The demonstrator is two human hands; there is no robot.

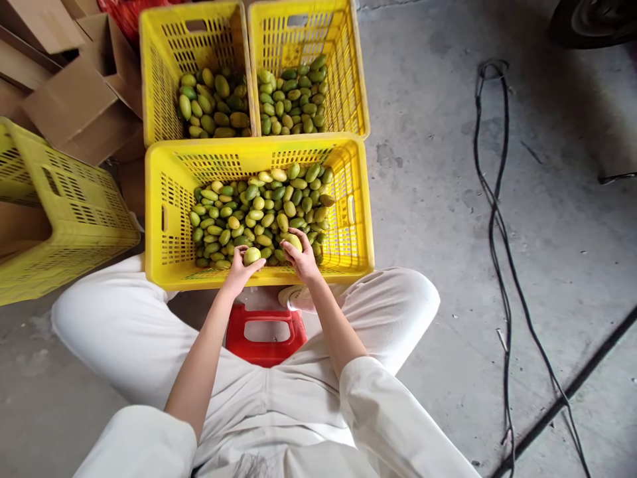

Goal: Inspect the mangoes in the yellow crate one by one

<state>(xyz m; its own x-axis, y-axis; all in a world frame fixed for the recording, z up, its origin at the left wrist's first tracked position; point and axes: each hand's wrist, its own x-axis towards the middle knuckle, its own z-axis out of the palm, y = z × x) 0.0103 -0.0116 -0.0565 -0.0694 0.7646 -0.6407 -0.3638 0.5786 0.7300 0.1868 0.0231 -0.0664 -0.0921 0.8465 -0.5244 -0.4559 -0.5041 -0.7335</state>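
I have one pale fruit (252, 256) in the left hand (241, 269), a second fruit (293, 241) in the right hand (305, 261), fingers curled round both, by the near edge of the front crate (194, 278). Piled fruits (233, 212) surround them; rear crates (153, 86) adjoin its far edge.

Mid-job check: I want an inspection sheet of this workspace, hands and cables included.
Surface: grey floor, stained, with small debris.
Job's things: front crate holds many green and yellowish fruits; back-left crate and back-right crate hold more.
Hands: left hand holds one pale fruit; right hand holds another.
Clutter: boxes, side crate and red bag at left; red stool by the front crate's near edge.
Cables: black cable, doubled, crosses itself on the floor at right; thick black bar lies across its strands, possibly a cable too.
Surroundings: wheel at upper right, cut off by the frame.
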